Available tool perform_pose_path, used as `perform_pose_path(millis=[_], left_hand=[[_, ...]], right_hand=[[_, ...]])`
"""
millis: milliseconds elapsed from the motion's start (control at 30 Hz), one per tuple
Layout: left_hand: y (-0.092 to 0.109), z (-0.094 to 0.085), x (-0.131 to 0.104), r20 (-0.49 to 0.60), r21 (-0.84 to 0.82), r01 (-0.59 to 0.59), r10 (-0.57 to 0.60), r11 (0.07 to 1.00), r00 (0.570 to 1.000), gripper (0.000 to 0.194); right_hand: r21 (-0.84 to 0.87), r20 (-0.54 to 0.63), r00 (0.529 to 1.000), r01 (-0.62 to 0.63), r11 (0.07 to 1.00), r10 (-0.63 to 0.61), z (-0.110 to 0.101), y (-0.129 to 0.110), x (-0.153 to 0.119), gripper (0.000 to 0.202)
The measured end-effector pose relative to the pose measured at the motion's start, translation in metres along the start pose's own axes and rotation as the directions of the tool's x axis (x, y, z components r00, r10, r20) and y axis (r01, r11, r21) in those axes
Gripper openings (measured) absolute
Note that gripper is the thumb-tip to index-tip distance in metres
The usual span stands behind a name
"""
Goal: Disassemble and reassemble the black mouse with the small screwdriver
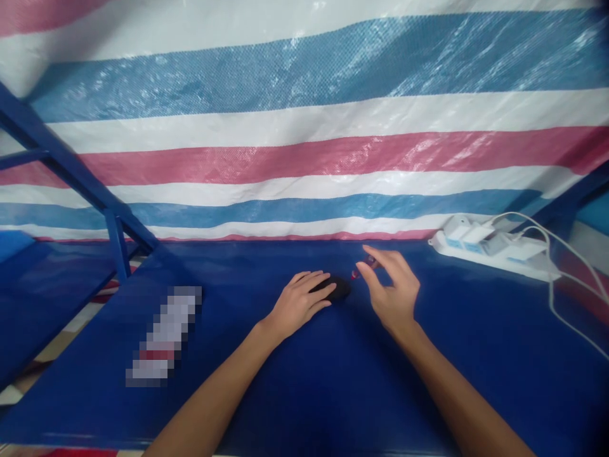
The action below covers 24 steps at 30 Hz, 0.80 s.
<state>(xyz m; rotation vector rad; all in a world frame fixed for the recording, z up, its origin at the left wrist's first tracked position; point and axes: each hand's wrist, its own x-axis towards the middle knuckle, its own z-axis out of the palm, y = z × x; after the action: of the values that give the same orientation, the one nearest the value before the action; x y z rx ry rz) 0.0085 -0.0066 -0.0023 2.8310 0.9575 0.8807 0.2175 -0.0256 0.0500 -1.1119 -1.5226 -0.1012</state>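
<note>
On the blue surface lies a black rounded object, apparently a computer mouse [340, 289]. My left hand [301, 301] is laid over its left side, with the fingers curved onto it and covering part of it. Just to the right, my right hand [391, 284] pinches a small dark cylinder with a red end, which looks like a battery [370, 260], between thumb and index finger. Its red tip points down and left, close to the mouse's right edge. Fine detail on both objects is too small to make out.
A white power strip [495, 254] with plugged-in adapters and white cables sits at the back right. At left, a blurred pale strip-shaped item [166, 333] lies on the blue board [304, 406]. Blue metal bars [71, 171] slope at left; striped sheeting [285, 158] hangs behind.
</note>
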Motion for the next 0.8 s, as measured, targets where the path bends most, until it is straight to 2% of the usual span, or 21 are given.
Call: perform_pose_path(millis=[167,333,467,533,600,667,733,800], left_hand=[[-0.001,0.001,0.0,0.0,0.003,-0.001,0.001,1.0,1.0,0.033],[0.0,0.0,0.001,0.024,-0.016,0.018,-0.017,1.0,1.0,0.033],[0.001,-0.005,0.0,0.111,-0.068,0.09,-0.082,0.994,0.99,0.049],[0.0,-0.008,-0.001,0.149,-0.098,0.143,-0.127,0.985,0.981,0.059],[-0.004,-0.01,-0.002,0.158,-0.136,0.206,-0.184,0.969,0.97,0.059],[-0.009,-0.012,-0.003,0.151,-0.195,0.258,-0.231,0.946,0.961,0.057],[-0.016,-0.012,-0.003,0.119,-0.263,0.276,-0.253,0.925,0.96,0.053],[-0.021,-0.012,-0.002,0.088,-0.335,0.321,-0.31,0.886,0.947,0.048]], right_hand=[[0.015,0.071,0.997,-0.021,1.0,0.02,-0.001,0.001,0.002,0.029],[-0.006,0.025,0.997,-0.078,0.997,0.078,0.0,0.001,0.002,0.023],[0.116,-0.051,0.965,-0.25,0.961,0.257,-0.003,0.007,0.002,0.024],[0.207,0.053,0.934,-0.357,0.911,0.354,-0.006,0.011,0.005,0.025],[0.241,0.285,0.883,-0.442,0.864,0.373,-0.009,0.016,0.008,0.026],[0.192,0.519,0.798,-0.459,0.867,0.307,-0.012,0.018,0.013,0.024],[0.127,0.714,0.665,-0.432,0.893,0.22,-0.014,0.017,0.016,0.018],[0.077,0.83,0.535,-0.391,0.917,0.158,-0.014,0.015,0.017,0.01]])
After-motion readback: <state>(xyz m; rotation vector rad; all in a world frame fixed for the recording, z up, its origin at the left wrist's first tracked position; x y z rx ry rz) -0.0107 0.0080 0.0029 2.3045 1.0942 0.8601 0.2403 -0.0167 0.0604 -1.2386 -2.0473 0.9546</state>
